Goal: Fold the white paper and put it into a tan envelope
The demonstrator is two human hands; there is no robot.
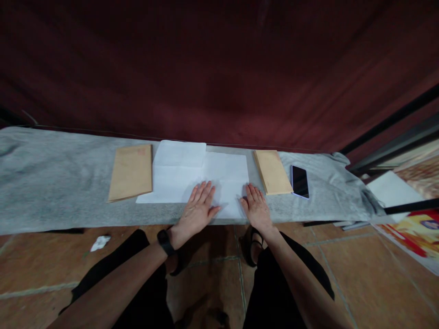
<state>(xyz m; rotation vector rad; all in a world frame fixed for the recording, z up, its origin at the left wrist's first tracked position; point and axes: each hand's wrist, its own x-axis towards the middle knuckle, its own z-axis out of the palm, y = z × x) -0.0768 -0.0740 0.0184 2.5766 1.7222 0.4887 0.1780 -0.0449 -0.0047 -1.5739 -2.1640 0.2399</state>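
Your white paper sheets lie flat in the middle stretch of the long table (61, 183), which is covered with grey cloth. The left sheet (174, 178) reaches up near the far edge, by the dark red curtain (219, 91); the right sheet (226, 167) runs down close to the near edge. They meet or overlap near the centre, though which lies on top is hard to tell.

Your left hand (197, 210) rests palm down on the paper near the near edge, fingers extended and gripping nothing. Your right hand (255, 210) lies flat at the right sheet's right edge, its fingers also straight and free of any grasp.

A brown paper envelope (132, 171) sits just left of the left sheet; another brown envelope (272, 171) lies right of the right sheet, with a smartphone (300, 182) beside it, towards the table's right end.

Expect the paper to be very light and limp, quick to slide or crease, and the soft cloth beneath to give little firm backing. Flat palms suit it; to lift, pinch a corner or opposite side edges lightly between thumb and fingertips, as a tight grip would wrinkle it.
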